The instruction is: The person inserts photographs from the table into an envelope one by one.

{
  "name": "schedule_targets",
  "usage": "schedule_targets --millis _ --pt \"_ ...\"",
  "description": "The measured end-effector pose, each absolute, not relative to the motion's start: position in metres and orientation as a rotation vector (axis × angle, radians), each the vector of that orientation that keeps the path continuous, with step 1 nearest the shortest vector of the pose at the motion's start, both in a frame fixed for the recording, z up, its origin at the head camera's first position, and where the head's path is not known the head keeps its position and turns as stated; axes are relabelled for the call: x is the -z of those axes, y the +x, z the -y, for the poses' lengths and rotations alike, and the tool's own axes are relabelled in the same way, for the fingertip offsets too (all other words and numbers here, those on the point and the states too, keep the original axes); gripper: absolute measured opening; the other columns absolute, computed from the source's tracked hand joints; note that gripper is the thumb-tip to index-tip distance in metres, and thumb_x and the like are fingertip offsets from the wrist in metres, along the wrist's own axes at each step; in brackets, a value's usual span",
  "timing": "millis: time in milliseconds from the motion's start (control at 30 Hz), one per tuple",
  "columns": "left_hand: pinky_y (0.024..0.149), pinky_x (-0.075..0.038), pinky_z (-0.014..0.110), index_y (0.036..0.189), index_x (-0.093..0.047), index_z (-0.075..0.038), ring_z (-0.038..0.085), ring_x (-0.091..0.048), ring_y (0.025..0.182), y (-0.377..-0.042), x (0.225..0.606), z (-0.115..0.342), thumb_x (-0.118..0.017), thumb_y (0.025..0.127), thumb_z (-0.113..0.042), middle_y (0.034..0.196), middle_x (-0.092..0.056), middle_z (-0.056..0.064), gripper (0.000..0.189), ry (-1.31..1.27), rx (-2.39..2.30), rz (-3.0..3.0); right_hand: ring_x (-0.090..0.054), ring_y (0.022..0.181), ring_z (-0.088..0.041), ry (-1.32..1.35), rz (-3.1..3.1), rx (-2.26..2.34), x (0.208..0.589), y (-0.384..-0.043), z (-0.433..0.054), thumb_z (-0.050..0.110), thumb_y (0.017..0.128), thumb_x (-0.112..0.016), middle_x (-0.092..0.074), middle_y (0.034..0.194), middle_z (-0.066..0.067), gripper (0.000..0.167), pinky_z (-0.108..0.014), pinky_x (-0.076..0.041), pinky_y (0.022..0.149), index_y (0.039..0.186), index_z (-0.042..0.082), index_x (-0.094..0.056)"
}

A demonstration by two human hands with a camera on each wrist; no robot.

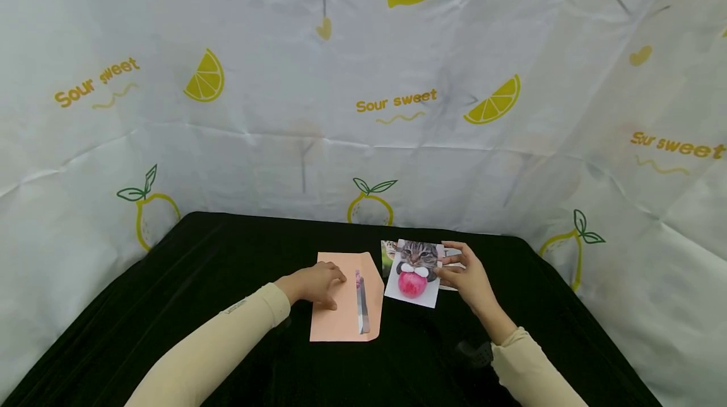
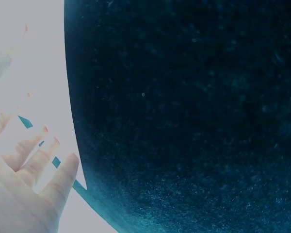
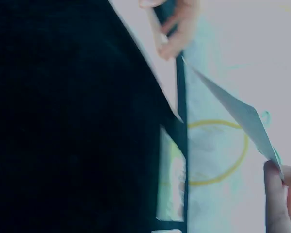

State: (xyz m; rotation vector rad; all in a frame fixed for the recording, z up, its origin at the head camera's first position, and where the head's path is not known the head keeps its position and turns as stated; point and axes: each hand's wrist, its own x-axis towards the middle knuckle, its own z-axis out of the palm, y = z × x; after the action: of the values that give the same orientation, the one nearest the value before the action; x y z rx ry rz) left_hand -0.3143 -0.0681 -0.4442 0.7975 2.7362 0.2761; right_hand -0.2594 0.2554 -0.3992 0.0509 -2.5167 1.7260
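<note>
A pale pink envelope (image 1: 335, 325) lies on the dark cloth, its pointed flap to the right. Along the flap side shows a narrow strip of a grey and pink picture (image 1: 363, 309). My left hand (image 1: 318, 284) rests over the envelope's left part, fingers spread apart; they appear washed out in the left wrist view. Between thumb and fingers, my right hand (image 1: 467, 273) pinches a picture card (image 1: 417, 255) showing a cat with a pink bubble. The card is tilted and raised above the cloth, seen nearly edge-on in the right wrist view (image 3: 233, 104).
Behind the held card lies another card with a green picture (image 1: 387, 259), partly covered. A further pale card (image 1: 452, 254) peeks out behind my right fingers. Black cloth (image 1: 255, 243) covers the table, and a white curtain (image 1: 272, 167) with lemon prints hangs around it.
</note>
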Motion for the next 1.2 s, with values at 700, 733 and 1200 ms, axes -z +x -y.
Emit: schedule_targets --millis 700,733,1200 --pt "0.109 -0.041 0.04 0.131 -0.059 -0.018 0.025 -0.042 0.134 -0.319 0.447 0.069 -0.079 0.08 -0.036 0.144 -0.048 0.006 0.058 0.835 -0.256 -2.724 -0.066 0.081 -0.02 0.114 2.529 -1.515 0.431 -0.262 -0.214 -0.007 0.081 -0.07 -0.059 0.098 -0.016 0.058 -0.032 -0.058 0.062 0.133 0.009 -0.051" --pt "0.108 -0.041 0.04 0.131 -0.059 -0.018 0.025 -0.042 0.134 -0.319 0.447 0.069 -0.079 0.08 -0.036 0.144 -0.048 0.006 0.059 0.837 -0.256 -2.726 -0.066 0.081 -0.02 0.117 2.535 -1.511 0.431 -0.262 -0.214 -0.007 0.081 -0.07 -0.058 0.098 -0.016 0.057 -0.031 -0.058 0.062 0.133 0.008 -0.051" --pt "0.108 -0.041 0.039 0.13 -0.06 -0.018 0.025 -0.042 0.134 -0.318 0.445 0.068 -0.08 0.079 -0.037 0.142 -0.049 0.006 0.058 0.828 -0.245 -2.734 -0.067 0.082 -0.019 0.057 2.626 -1.675 0.437 -0.265 -0.21 -0.007 0.083 -0.069 -0.06 0.098 -0.015 0.057 -0.032 -0.059 0.066 0.136 0.004 -0.049"
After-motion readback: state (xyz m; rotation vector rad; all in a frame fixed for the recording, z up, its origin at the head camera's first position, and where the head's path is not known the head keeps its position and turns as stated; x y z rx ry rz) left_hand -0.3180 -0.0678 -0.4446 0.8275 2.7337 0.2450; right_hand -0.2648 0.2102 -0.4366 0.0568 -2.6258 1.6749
